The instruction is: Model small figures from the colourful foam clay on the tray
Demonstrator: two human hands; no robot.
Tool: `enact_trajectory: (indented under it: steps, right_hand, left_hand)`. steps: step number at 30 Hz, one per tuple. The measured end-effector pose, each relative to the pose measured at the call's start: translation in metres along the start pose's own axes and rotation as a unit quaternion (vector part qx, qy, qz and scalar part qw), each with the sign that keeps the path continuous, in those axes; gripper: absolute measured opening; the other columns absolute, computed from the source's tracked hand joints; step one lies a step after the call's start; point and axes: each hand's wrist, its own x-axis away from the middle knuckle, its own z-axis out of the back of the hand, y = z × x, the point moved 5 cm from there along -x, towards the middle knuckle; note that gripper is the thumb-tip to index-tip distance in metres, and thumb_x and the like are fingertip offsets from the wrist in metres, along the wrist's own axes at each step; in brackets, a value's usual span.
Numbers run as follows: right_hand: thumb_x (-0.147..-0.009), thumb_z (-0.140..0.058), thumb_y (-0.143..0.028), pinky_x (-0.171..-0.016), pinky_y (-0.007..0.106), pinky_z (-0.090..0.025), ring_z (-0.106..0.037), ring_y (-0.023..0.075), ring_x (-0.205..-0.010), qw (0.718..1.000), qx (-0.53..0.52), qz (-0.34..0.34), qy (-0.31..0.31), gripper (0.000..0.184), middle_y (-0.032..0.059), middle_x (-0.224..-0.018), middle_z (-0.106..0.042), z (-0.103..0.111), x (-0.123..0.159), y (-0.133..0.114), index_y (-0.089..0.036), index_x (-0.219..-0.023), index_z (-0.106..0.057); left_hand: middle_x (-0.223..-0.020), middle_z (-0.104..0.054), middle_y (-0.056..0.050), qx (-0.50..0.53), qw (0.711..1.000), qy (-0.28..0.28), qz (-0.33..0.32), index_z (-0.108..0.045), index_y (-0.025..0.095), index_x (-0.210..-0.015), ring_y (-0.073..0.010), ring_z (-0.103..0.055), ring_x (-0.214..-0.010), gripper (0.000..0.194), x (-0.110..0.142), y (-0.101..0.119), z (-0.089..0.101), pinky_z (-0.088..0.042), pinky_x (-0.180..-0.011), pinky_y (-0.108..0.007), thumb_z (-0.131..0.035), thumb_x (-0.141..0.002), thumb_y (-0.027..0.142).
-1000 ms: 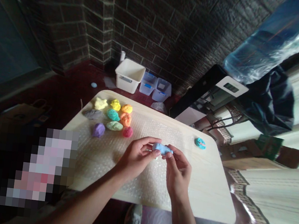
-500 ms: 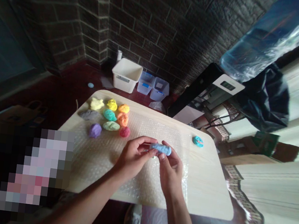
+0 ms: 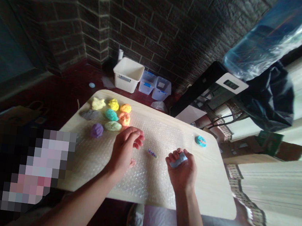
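Two bare forearms reach over a pale wooden table [image 3: 212, 197], where the right hand [image 3: 184, 174] curls its fingers around a soft light-blue lump [image 3: 179, 160], pressing it into the palm above the right edge of a sheet of bubble wrap [image 3: 156, 183]. The left hand [image 3: 124, 148], well apart from it, is loosely bent, its fingertips parted from the palm and turned inward over the wrap. A pink lump [image 3: 132, 163] shows just beside the left wrist, and a small beaded strip of purple and green [image 3: 152, 153] lies between the hands. Beyond, at the left, sit a purple lump [image 3: 97, 130], a pale green one [image 3: 113, 126], a grey one [image 3: 90, 114], a teal one [image 3: 111, 114] and an orange one [image 3: 124, 119], with three yellowish lumps [image 3: 113, 104] in the farthest row; a turquoise disc with a pink streak [image 3: 200, 141] rests alone near the right edge. On the dark red floor past the table stand a white basket [image 3: 127, 84] and two clear bins [image 3: 161, 90], one bearing a pale label too small to read, before a dark brick wall [image 3: 155, 29].
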Motion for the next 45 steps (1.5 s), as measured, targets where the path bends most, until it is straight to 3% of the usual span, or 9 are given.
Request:
enact_trajectory:
  steps: [4,9,19,21,24,26,31,34,45]
  right_hand:
    - [-0.071,-0.086,-0.028,-0.045,0.020,-0.036,-0.039,0.0066,-0.047,0.997,0.066,0.037,0.032,0.033,-0.0087,-0.053,-0.046,-0.002,0.001,0.006,-0.020,-0.063,-0.056]
    - [-0.070,-0.087,-0.025,-0.039,0.021,-0.024,-0.025,0.0046,-0.040,0.993,0.103,0.044,0.033,0.047,-0.0115,-0.044,-0.033,-0.005,0.005,0.011,-0.021,-0.052,-0.045]
    - [-0.072,-0.081,-0.025,-0.036,0.021,-0.013,-0.013,0.0038,-0.039,0.989,0.134,0.036,0.044,0.047,-0.0136,-0.043,-0.025,-0.008,0.012,0.011,-0.023,-0.052,-0.039]
    - [-0.073,-0.082,-0.026,-0.036,0.021,-0.016,-0.016,0.0039,-0.038,0.989,0.139,0.041,0.035,0.048,-0.0134,-0.042,-0.025,-0.009,0.012,0.012,-0.023,-0.051,-0.040]
    - [-0.072,-0.087,-0.026,-0.043,0.022,-0.040,-0.038,0.0066,-0.041,0.985,0.152,0.081,0.017,0.047,-0.0095,-0.044,-0.038,-0.010,0.010,0.010,-0.021,-0.050,-0.046]
    - [-0.071,-0.091,-0.027,-0.052,0.024,-0.049,-0.048,0.0084,-0.047,0.983,0.157,0.098,0.011,0.045,-0.0079,-0.048,-0.045,-0.010,0.009,0.009,-0.020,-0.052,-0.051]
    - [-0.072,-0.094,-0.034,-0.037,0.020,-0.027,-0.029,0.0044,-0.037,0.988,0.144,0.055,0.013,0.054,-0.0122,-0.044,-0.034,-0.012,0.009,0.009,-0.022,-0.054,-0.044]
    - [-0.072,-0.092,-0.035,-0.036,0.019,-0.021,-0.022,0.0035,-0.036,0.990,0.135,0.036,0.004,0.056,-0.0128,-0.042,-0.031,-0.013,0.011,0.010,-0.022,-0.053,-0.041]
    - [-0.082,-0.081,-0.043,-0.037,0.020,-0.024,-0.018,0.0057,-0.038,0.991,0.119,-0.031,-0.057,0.054,-0.0119,-0.042,-0.028,-0.012,0.011,0.014,-0.023,-0.053,-0.040]
  left_hand:
    - [-0.070,-0.070,-0.002,-0.028,0.999,-0.037,-0.011,-0.068,0.019,-0.083,-0.0138,-0.058,-0.062,0.016,0.007,0.003,-0.009,-0.044,-0.057,-0.023,-0.062,-0.091,0.032]
    - [-0.070,-0.069,-0.002,-0.026,0.999,-0.045,-0.011,-0.067,0.019,-0.081,-0.0134,-0.058,-0.061,0.017,0.008,0.006,-0.011,-0.042,-0.054,-0.022,-0.062,-0.091,0.031]
    - [-0.069,-0.068,-0.002,-0.043,0.997,-0.069,0.007,-0.068,0.019,-0.080,-0.0135,-0.055,-0.061,0.018,0.014,0.005,-0.016,-0.032,-0.047,-0.019,-0.063,-0.091,0.033]
    - [-0.070,-0.068,-0.002,-0.046,0.996,-0.072,0.007,-0.068,0.020,-0.079,-0.0138,-0.056,-0.061,0.018,0.014,0.005,-0.016,-0.031,-0.046,-0.020,-0.063,-0.090,0.033]
    - [-0.070,-0.068,-0.002,-0.050,0.996,-0.076,0.006,-0.068,0.020,-0.079,-0.0146,-0.057,-0.061,0.018,0.014,0.004,-0.016,-0.032,-0.047,-0.021,-0.063,-0.090,0.034]
    - [-0.069,-0.068,-0.002,-0.052,0.996,-0.078,0.000,-0.068,0.020,-0.079,-0.0152,-0.057,-0.061,0.019,0.013,0.004,-0.016,-0.034,-0.048,-0.022,-0.062,-0.090,0.035]
    - [-0.068,-0.068,-0.002,-0.056,0.994,-0.085,-0.024,-0.068,0.019,-0.078,-0.0157,-0.059,-0.060,0.020,0.012,0.004,-0.018,-0.042,-0.054,-0.025,-0.062,-0.089,0.035]
    - [-0.067,-0.068,-0.001,-0.057,0.994,-0.092,-0.021,-0.068,0.019,-0.078,-0.0152,-0.059,-0.060,0.020,0.013,0.003,-0.019,-0.042,-0.055,-0.025,-0.062,-0.090,0.034]
    - [-0.068,-0.067,0.000,-0.062,0.992,-0.107,-0.016,-0.066,0.019,-0.078,-0.0148,-0.057,-0.061,0.022,0.014,-0.002,-0.019,-0.043,-0.058,-0.026,-0.061,-0.094,0.033]
